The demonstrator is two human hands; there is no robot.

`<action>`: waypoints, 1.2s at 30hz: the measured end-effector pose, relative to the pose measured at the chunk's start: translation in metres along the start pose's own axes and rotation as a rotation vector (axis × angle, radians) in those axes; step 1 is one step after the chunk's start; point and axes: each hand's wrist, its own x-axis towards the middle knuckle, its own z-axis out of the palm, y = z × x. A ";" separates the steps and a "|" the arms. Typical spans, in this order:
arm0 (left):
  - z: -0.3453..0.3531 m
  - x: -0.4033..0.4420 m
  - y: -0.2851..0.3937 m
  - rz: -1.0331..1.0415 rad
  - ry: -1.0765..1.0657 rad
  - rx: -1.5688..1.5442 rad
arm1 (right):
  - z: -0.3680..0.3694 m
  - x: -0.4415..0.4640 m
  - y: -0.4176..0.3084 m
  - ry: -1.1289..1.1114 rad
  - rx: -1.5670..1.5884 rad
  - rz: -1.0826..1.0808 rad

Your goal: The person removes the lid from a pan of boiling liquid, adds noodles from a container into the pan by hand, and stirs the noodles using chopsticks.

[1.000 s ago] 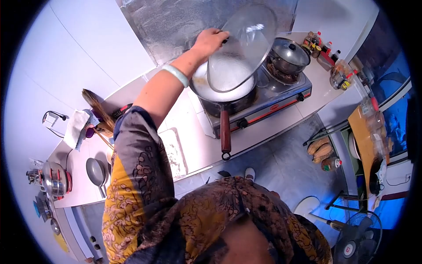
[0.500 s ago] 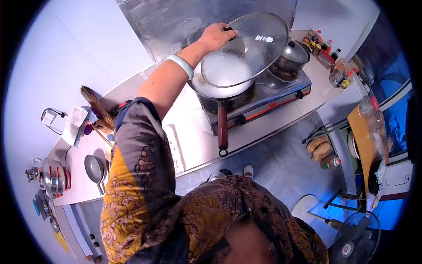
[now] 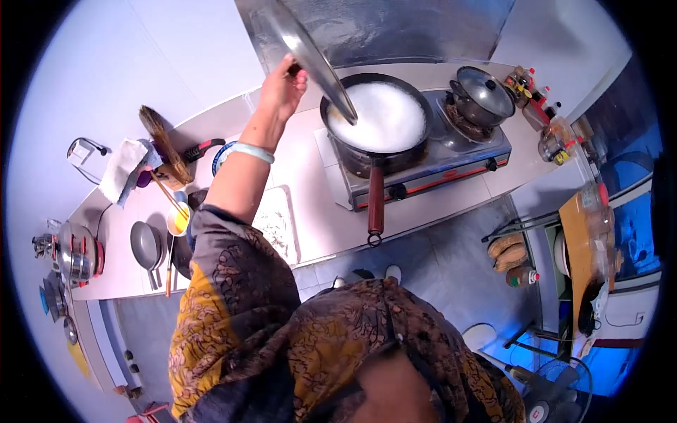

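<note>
Uncovering white froth [image 3: 384, 116] in a round black pan [image 3: 352, 151], the left hand [image 3: 282, 93] is gripping a tilted glass lid [image 3: 317, 60]; right hand: unseen, grip indeterminable.

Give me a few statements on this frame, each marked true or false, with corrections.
1. The left hand holds a large lid. True.
2. The large lid lies flat on the long-handled pan. False: it is raised and steeply tilted.
3. White contents show inside the pan. True.
4. The right hand grips the pan's handle. False: no hand is on it.
5. The pot on the other burner is uncovered. False: a lid covers it.
</note>
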 end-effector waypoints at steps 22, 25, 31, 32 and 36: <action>-0.209 -0.030 -0.054 0.086 0.604 -0.400 | -0.051 -0.008 -0.089 -0.148 0.161 0.124; -0.221 -0.002 -0.067 0.135 0.618 -0.403 | -0.058 -0.010 -0.104 -0.158 0.167 0.173; -0.219 0.053 -0.084 0.175 0.672 -0.432 | -0.065 -0.015 -0.120 -0.176 0.168 0.253; -0.222 0.062 -0.088 0.177 0.658 -0.434 | -0.066 -0.015 -0.121 -0.178 0.169 0.260; -0.222 0.085 -0.099 0.140 0.720 -0.431 | -0.069 -0.013 -0.123 -0.181 0.170 0.283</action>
